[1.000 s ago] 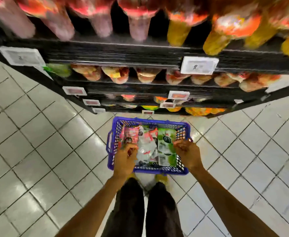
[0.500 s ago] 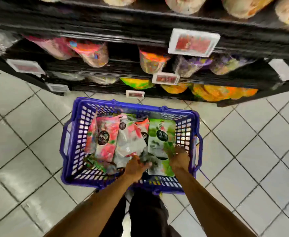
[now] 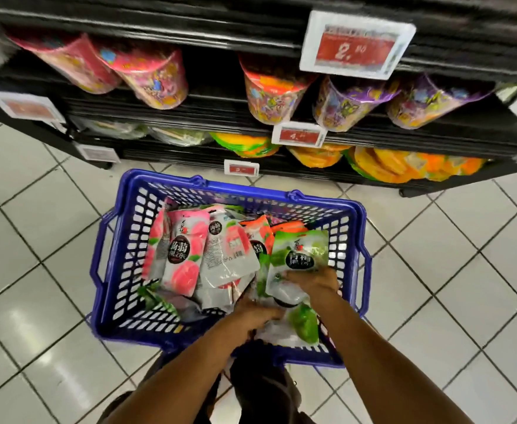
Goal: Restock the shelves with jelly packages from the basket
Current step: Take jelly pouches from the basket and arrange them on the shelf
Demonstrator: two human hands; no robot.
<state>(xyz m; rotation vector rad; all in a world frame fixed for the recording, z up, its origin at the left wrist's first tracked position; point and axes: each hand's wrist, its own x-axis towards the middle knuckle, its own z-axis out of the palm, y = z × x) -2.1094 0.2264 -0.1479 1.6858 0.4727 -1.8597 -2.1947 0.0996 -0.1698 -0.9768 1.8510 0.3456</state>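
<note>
A blue plastic basket [image 3: 119, 249] stands on the tiled floor before the black shelves [image 3: 208, 22]. It holds several jelly packages: pink peach ones [image 3: 183, 255], orange ones and green ones. My right hand [image 3: 315, 280] grips the lower edge of an upright green jelly package [image 3: 300, 255] at the basket's right side. My left hand [image 3: 257, 316] reaches down among the packages near the basket's front, its fingers curled over a green package [image 3: 304, 325] lying there; the fingertips are hidden.
The shelves carry pink, orange and purple snack bags [image 3: 147, 75] and yellow-orange packs [image 3: 398, 166] on the lowest level. Red price tags [image 3: 356, 45] hang on the shelf edges. White floor tiles [image 3: 30, 270] surround the basket. My legs are just below the basket.
The view has dropped closer to the basket. Both hands went from the basket's near rim down into the packages, and my right hand took hold of the green package.
</note>
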